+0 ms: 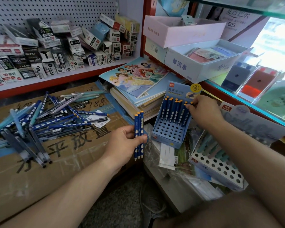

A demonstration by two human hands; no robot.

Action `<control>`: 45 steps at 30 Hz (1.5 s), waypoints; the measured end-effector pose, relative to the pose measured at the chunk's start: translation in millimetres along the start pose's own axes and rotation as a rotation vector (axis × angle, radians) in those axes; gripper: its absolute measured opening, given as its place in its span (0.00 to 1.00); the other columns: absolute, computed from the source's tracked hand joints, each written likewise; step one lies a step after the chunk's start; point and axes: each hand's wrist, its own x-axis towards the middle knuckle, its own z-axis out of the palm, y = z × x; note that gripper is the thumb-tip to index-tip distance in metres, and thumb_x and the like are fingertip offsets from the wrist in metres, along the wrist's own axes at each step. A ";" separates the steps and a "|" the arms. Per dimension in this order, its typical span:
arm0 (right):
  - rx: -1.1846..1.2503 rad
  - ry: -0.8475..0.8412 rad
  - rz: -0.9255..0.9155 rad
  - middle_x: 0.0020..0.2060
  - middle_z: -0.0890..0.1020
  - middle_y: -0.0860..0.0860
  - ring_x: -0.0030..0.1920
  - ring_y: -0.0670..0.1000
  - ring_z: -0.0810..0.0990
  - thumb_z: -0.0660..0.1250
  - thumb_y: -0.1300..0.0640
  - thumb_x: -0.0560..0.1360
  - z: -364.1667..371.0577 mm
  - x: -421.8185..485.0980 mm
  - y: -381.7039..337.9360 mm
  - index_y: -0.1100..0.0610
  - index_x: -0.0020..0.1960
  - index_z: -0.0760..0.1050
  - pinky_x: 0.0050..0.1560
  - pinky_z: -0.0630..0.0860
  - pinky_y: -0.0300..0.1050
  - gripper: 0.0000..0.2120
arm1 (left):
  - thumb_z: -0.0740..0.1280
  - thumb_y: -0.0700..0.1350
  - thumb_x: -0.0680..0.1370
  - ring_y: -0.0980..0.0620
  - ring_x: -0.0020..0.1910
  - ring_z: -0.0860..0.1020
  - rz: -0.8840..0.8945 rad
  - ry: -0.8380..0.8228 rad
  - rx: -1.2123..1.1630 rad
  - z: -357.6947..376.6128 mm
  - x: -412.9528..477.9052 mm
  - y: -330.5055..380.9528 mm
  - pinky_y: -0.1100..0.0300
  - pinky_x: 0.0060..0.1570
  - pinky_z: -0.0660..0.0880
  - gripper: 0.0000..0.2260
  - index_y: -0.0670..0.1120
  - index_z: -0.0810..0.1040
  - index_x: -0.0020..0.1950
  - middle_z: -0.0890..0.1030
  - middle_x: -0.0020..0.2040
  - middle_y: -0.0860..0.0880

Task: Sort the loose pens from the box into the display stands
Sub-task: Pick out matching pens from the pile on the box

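My left hand (123, 142) is shut on three dark blue pens (138, 129) with orange ends, held upright with tips down. A blue display stand (167, 134) stands just to their right, its back rows holding several of the same blue pens (173, 111). My right hand (202, 111) pinches a blue pen at the stand's back right corner. A heap of loose pens (44, 122), dark blue, teal and black, lies on a flattened cardboard box (82, 153) at left. A white display stand (220, 168) with pastel pens (211, 148) lies at lower right.
A stack of picture books (138, 86) sits behind the blue stand. The shelf (64, 78) at back left carries many small refill boxes. White and pink boxes (202, 63) rest on a glass counter (247, 99) at right. Plastic-wrapped packs (168, 162) lie under the stands.
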 end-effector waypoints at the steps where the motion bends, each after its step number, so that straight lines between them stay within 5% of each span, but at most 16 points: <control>1: 0.000 -0.004 0.009 0.36 0.77 0.51 0.36 0.50 0.75 0.68 0.52 0.81 0.2 0.7 0.3 0.57 0.47 0.75 0.38 0.69 0.45 0.09 | 0.74 0.38 0.76 0.55 0.47 0.86 0.000 -0.001 0.000 0.0 0.1 -0.1 0.56 0.50 0.82 0.10 0.51 0.83 0.54 0.88 0.46 0.52; 18: -0.126 -0.066 0.058 0.35 0.78 0.52 0.34 0.50 0.74 0.70 0.51 0.79 10.1 8.3 3.4 0.59 0.46 0.79 0.29 0.63 0.41 0.11 | 0.74 0.38 0.76 0.55 0.46 0.86 0.003 0.000 -0.016 -0.5 1.7 -0.9 0.58 0.49 0.82 0.11 0.50 0.83 0.55 0.88 0.47 0.52; 24: -0.156 0.011 -0.019 0.41 0.80 0.52 0.40 0.52 0.77 0.71 0.48 0.78 -0.4 -7.0 -7.4 0.55 0.53 0.73 0.36 0.71 0.45 0.13 | 0.74 0.38 0.76 0.54 0.48 0.86 0.005 -0.009 -0.024 -0.8 2.3 -1.8 0.52 0.54 0.82 0.11 0.49 0.83 0.56 0.88 0.48 0.52; 27: 0.068 0.023 -0.133 0.42 0.80 0.48 0.43 0.49 0.79 0.70 0.47 0.79 -10.9 -23.5 -28.0 0.52 0.54 0.75 0.39 0.75 0.45 0.10 | 0.74 0.38 0.76 0.52 0.49 0.86 0.005 -0.029 -0.035 -1.7 4.4 -1.7 0.47 0.56 0.82 0.11 0.48 0.83 0.57 0.88 0.48 0.50; 29: 0.340 -0.148 -0.226 0.43 0.82 0.46 0.43 0.45 0.81 0.72 0.49 0.78 -15.7 -40.9 -47.5 0.51 0.54 0.79 0.40 0.78 0.38 0.08 | 0.74 0.38 0.76 0.51 0.50 0.86 0.008 -0.063 -0.038 -1.2 4.6 -1.4 0.46 0.57 0.81 0.11 0.48 0.83 0.57 0.88 0.49 0.50; 33: 0.536 -0.454 -0.341 0.45 0.86 0.51 0.43 0.48 0.86 0.74 0.53 0.76 -11.8 -63.0 -69.5 0.55 0.57 0.81 0.43 0.84 0.45 0.12 | 0.74 0.35 0.75 0.48 0.51 0.86 0.024 -0.118 -0.062 3.1 4.0 -2.3 0.45 0.58 0.81 0.12 0.46 0.84 0.57 0.88 0.49 0.48; 41: 0.540 -0.464 -0.396 0.40 0.86 0.52 0.40 0.49 0.86 0.74 0.56 0.76 -3.6 -63.3 -72.6 0.56 0.49 0.82 0.45 0.85 0.49 0.04 | 0.73 0.33 0.75 0.52 0.50 0.86 0.091 -0.156 -0.053 2.0 3.4 1.1 0.60 0.51 0.81 0.12 0.46 0.84 0.56 0.88 0.48 0.49; 45: 0.560 -0.362 -0.371 0.38 0.86 0.54 0.39 0.52 0.86 0.74 0.57 0.77 -3.3 -57.9 -72.3 0.59 0.47 0.79 0.45 0.85 0.53 0.06 | 0.75 0.35 0.75 0.52 0.50 0.86 0.118 -0.122 -0.012 -1.1 4.9 1.9 0.57 0.53 0.82 0.12 0.50 0.85 0.53 0.88 0.48 0.50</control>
